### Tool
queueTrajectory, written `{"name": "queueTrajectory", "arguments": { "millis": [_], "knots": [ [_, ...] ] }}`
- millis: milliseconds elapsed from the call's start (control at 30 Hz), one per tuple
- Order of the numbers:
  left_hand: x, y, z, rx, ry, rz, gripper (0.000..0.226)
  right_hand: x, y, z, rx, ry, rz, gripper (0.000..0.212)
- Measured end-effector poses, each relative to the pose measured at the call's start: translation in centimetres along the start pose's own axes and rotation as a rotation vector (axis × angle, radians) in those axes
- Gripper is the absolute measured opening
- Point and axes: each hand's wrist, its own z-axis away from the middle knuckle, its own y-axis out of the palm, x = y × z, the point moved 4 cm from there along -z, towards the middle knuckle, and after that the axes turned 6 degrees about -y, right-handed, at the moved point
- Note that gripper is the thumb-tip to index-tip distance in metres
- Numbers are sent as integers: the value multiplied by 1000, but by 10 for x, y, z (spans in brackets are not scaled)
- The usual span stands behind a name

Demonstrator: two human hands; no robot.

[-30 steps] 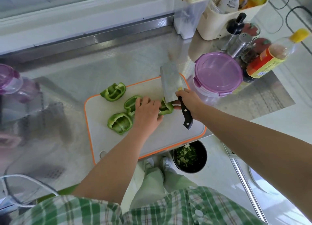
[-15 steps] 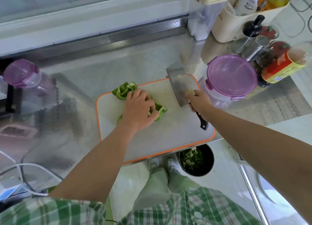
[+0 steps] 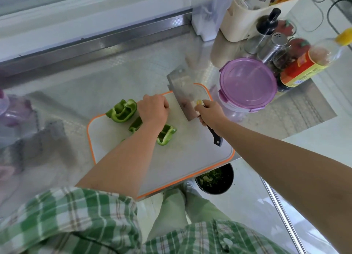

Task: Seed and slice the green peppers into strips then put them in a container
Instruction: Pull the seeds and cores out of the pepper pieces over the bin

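right hand (image 3: pixel 209 113) gripped the cleaver (image 3: pixel 182 93) handle, blade over the cutting board (image 3: pixel 190 154) far edge. left hand (image 3: pixel 153 109) was curled just left of it; couldn't tell if it held anything. pepper pieces (image 3: pixel 122 110) lay mid-board, uncut. Best: flatten one piece, knuckles guiding blade, even strips.

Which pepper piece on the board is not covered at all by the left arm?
The curled piece at the board's far-left edge; the others lie partly under the forearm.
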Motion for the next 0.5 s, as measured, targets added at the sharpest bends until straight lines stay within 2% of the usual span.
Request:
{"name": "queueTrajectory", "arguments": {
  "millis": [267,500],
  "knots": [
    [-9,5,-6,-6,45,-73,16,7,5,-8,18,-3,-22,14],
    [-15,7,-4,25,188,-320,23,14,12,-10,44,-31,-31,13]
  ]
}}
